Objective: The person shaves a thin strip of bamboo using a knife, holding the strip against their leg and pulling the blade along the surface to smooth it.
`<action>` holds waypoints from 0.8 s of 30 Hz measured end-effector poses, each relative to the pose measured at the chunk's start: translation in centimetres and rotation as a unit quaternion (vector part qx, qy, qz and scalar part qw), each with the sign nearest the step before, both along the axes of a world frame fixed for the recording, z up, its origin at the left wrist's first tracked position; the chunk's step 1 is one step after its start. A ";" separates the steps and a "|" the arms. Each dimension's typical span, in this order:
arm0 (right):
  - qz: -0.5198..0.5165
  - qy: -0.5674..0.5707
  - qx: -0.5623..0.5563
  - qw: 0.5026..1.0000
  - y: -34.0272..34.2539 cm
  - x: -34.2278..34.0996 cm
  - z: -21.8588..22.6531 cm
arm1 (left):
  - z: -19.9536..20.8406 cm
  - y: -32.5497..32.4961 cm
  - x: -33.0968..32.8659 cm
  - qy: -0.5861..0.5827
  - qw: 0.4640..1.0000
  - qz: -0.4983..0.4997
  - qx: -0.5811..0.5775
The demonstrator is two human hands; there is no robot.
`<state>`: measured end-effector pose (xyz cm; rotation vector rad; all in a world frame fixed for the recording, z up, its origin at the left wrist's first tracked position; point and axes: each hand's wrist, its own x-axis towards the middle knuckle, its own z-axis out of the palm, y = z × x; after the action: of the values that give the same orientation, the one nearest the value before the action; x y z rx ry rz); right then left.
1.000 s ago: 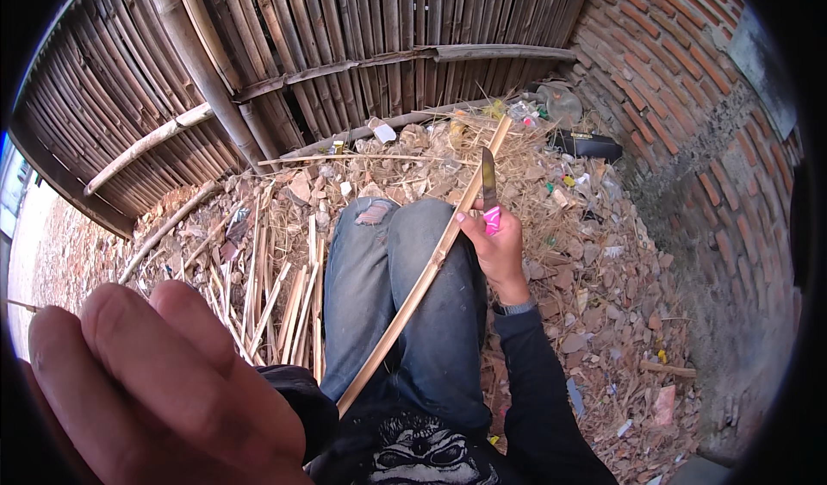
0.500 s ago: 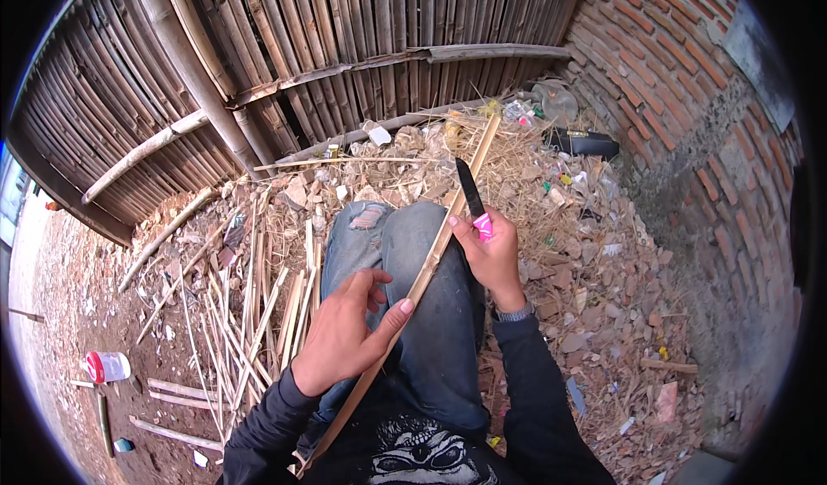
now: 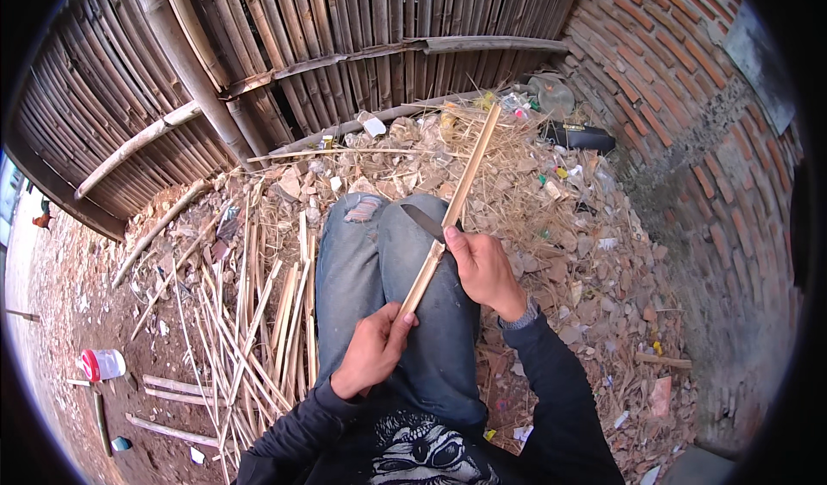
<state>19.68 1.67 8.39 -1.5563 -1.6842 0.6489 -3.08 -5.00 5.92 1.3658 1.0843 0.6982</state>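
Observation:
A pale bamboo strip (image 3: 471,172) runs slantwise over my right thigh, its far end above the rubble. My left hand (image 3: 376,345) is closed around its near end, thumb on top. At the strip's joint, my right hand (image 3: 484,270) is closed on a knife, with the thumb pressed against the strip. The knife's dark blade (image 3: 422,222) points to the left and crosses the strip there. My right fingers hide the knife's handle.
Split bamboo strips (image 3: 250,338) lie piled left of my legs. A clear tub with a red lid (image 3: 103,365) is farther left. Rubble and straw (image 3: 551,252) spread ahead and right. A bamboo wall (image 3: 362,11) and a brick wall (image 3: 672,80) stand around.
The knife has turned from pointing away to lying across the strip, its pink handle now covered. My left hand, loosely open before, has closed on the strip's near end, which no longer reaches my lap.

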 end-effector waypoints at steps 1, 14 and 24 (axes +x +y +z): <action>-0.001 -0.002 -0.001 1.000 0.0 0.1 -0.1 | -0.3 0.0 0.1 -0.002 1.000 -0.001 -0.001; 0.163 0.192 -0.193 0.948 1.8 4.0 -1.8 | -1.4 1.4 -0.9 -0.235 0.943 -0.088 -0.220; 0.035 0.092 0.043 0.994 -0.9 2.0 1.3 | 0.6 -0.2 1.1 0.185 0.965 0.035 0.181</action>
<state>21.67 0.79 9.65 -1.3405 -1.6123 0.7244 -1.99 -5.20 6.52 1.8298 1.3499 0.7348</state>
